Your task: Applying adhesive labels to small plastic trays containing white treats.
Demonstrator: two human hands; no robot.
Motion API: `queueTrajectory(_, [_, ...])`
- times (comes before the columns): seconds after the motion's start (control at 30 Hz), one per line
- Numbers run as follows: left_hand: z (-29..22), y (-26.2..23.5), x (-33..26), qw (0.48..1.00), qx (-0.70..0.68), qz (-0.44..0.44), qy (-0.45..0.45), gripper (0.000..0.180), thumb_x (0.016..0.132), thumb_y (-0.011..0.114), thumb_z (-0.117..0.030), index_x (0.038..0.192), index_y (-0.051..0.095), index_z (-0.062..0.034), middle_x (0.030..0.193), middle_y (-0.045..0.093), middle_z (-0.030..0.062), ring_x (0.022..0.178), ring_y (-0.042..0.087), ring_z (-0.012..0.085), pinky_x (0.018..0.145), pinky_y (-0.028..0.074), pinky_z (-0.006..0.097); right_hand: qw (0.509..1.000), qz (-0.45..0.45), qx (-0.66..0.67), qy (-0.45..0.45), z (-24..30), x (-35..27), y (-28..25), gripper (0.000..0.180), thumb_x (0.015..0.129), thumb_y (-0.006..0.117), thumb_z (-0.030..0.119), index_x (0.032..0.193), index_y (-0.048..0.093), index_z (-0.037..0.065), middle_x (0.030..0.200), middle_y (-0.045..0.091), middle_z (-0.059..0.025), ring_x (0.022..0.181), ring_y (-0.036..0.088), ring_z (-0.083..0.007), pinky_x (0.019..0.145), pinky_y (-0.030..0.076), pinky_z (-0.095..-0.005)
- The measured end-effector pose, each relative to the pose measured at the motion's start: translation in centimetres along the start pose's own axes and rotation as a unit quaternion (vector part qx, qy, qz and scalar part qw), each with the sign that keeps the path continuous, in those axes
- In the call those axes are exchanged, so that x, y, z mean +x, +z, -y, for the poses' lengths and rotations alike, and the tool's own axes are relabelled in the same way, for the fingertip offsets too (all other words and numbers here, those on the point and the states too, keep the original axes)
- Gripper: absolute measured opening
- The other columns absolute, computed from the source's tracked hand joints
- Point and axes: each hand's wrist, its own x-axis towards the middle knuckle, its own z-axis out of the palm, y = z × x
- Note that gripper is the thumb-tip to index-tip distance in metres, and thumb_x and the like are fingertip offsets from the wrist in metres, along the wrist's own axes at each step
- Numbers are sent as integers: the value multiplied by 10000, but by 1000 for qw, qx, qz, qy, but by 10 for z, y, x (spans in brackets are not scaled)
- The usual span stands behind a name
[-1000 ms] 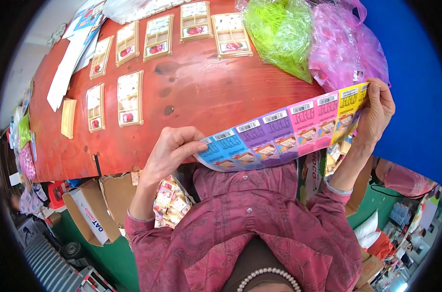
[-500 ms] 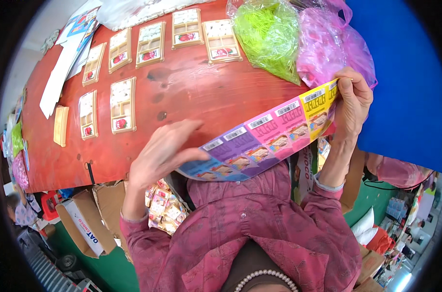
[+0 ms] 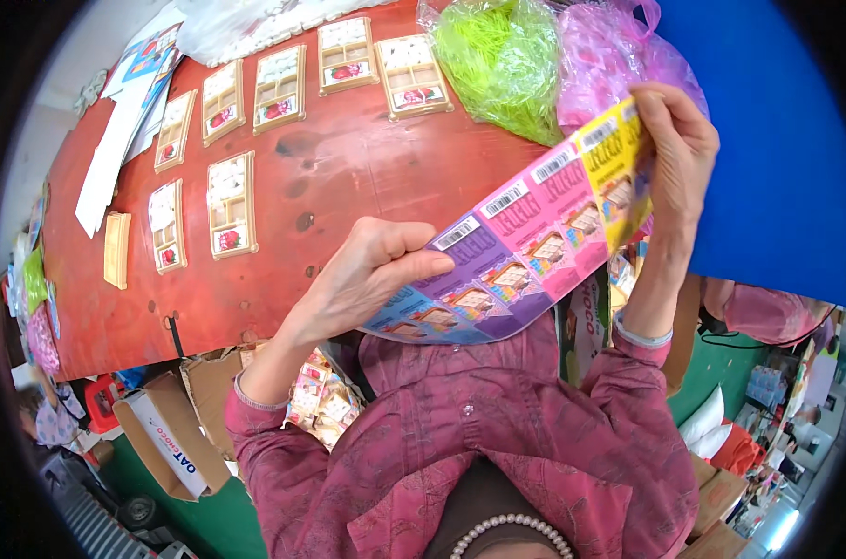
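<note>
Multicoloured label sheet, held across the near edge of the bench, its long axis oblique to that edge. The left hand pinches the upper margin by the purple section; the right hand grips the yellow end, toward the bench's right side.

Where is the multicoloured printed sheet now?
In the head view, the printed sheet is just right of centre, between the left hand and the right hand gripping its yellow end, with the red table beyond.

Trays on table, left of bags; sheet over near edge.
</note>
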Motion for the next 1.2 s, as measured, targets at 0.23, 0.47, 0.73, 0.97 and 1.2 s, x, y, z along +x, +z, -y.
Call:
queueTrajectory(0.23, [-15, -2, -11, 999, -32, 5, 13, 237, 889, 570, -100, 1063, 605, 57, 918, 654, 39, 819, 549, 50, 746, 474, 224, 917, 33, -308, -251, 24, -37, 31, 670, 790, 659, 346, 1282, 423, -42, 1286, 437, -233, 1184, 407, -368, 980, 323, -441])
queueTrajectory(0.47, [-11, -2, -12, 996, -75, 18, 42, 323, 885, 558, -58, 1188, 532, 51, 1052, 626, 67, 910, 559, 85, 819, 471, 244, 914, 267, -277, -132, 30, -99, 65, 1142, 585, 753, 503, 1376, 184, -91, 1415, 212, -300, 1327, 226, -407, 1066, 218, -474])
queueTrajectory(0.73, [-12, -6, -11, 981, 104, 16, 161, 266, 796, 644, -20, 1045, 611, 68, 951, 657, 114, 843, 594, 107, 736, 482, 249, 935, 297, -162, -107, 29, -111, 71, 842, 607, 804, 232, 1297, 400, -30, 1228, 510, -237, 1127, 520, -358, 933, 431, -404])
queueTrajectory(0.97, [-8, -3, -9, 989, 28, 4, 146, 222, 855, 583, -43, 1044, 572, 72, 892, 634, 103, 830, 594, 127, 741, 481, 259, 940, 278, -165, -105, 30, -107, 71, 770, 620, 796, 217, 1264, 445, -18, 1195, 541, -218, 1096, 544, -355, 909, 450, -401])
queueTrajectory(1.2, [-6, 2, -8, 993, -111, -41, -4, 210, 909, 534, -108, 1025, 595, 56, 882, 626, 31, 816, 546, 54, 704, 463, 208, 931, 326, -138, -87, 24, -113, 74, 765, 644, 777, 217, 1279, 429, -30, 1285, 466, -230, 1202, 456, -354, 976, 395, -407])
